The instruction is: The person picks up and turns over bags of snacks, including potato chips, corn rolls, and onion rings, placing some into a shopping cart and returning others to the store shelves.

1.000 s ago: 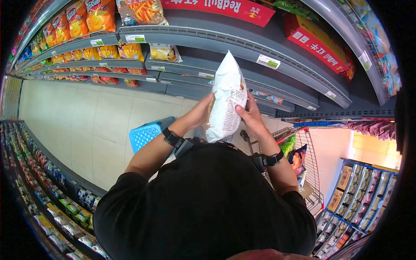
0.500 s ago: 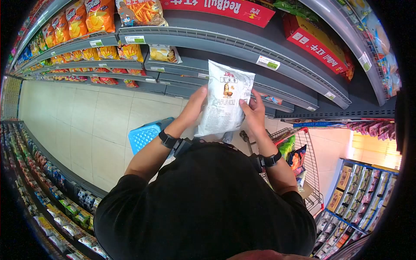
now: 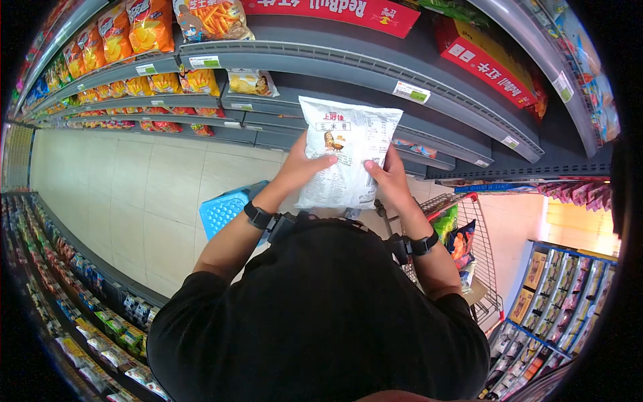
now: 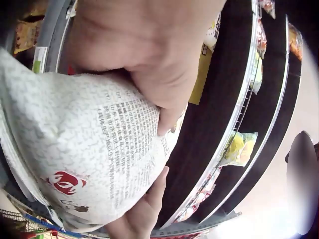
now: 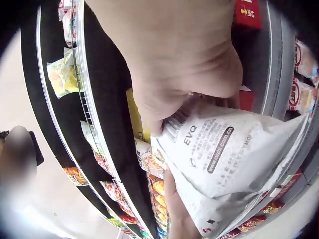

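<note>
In front of the person's chest, a white snack bag (image 3: pixel 351 134) is held with its printed back turned up toward the head camera. My left hand (image 3: pixel 300 166) grips its left side, thumb across the printed face. The right hand (image 3: pixel 391 175) grips the opposite side, its thumb on the face near the edge. Close up in the left wrist view, the bag (image 4: pixel 79 134) looks puffed, with small dark text and a red round logo. The right wrist view shows a web address and a barcode on the bag (image 5: pixel 224 154), partly under the right hand (image 5: pixel 184 69).
Grey shelves (image 3: pixel 301 57) curve ahead, with orange chip bags (image 3: pixel 151 27) at left and red drink boxes (image 3: pixel 485 67) at right. A blue stool (image 3: pixel 226 209) stands on the floor at left. At right is a shopping cart (image 3: pixel 499 305) holding several packages.
The bag has turned from edge-on to show its broad printed back, and its top has come lower. My left hand has shifted from beside it to gripping with the thumb on its face.
</note>
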A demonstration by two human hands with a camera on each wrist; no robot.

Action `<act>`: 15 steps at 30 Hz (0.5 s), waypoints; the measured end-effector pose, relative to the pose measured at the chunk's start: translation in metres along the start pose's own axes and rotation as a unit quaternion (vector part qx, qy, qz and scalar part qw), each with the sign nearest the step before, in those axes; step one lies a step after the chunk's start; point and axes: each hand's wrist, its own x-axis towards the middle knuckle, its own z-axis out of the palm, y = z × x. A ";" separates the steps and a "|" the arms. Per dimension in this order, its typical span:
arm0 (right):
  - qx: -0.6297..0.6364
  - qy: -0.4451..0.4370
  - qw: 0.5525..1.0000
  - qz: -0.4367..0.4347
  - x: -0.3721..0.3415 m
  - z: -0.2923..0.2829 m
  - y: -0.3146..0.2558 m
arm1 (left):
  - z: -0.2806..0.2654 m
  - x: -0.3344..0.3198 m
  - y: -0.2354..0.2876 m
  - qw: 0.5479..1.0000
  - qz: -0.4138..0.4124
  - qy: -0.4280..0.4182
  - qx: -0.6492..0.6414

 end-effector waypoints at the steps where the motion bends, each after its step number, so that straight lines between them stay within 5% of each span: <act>1: 0.018 -0.008 1.000 0.018 -0.001 -0.003 0.003 | -0.001 0.000 -0.002 1.000 -0.005 -0.007 -0.005; 15: 0.069 -0.007 0.997 0.040 -0.016 -0.018 -0.005 | 0.017 0.002 -0.016 0.999 -0.024 -0.031 -0.037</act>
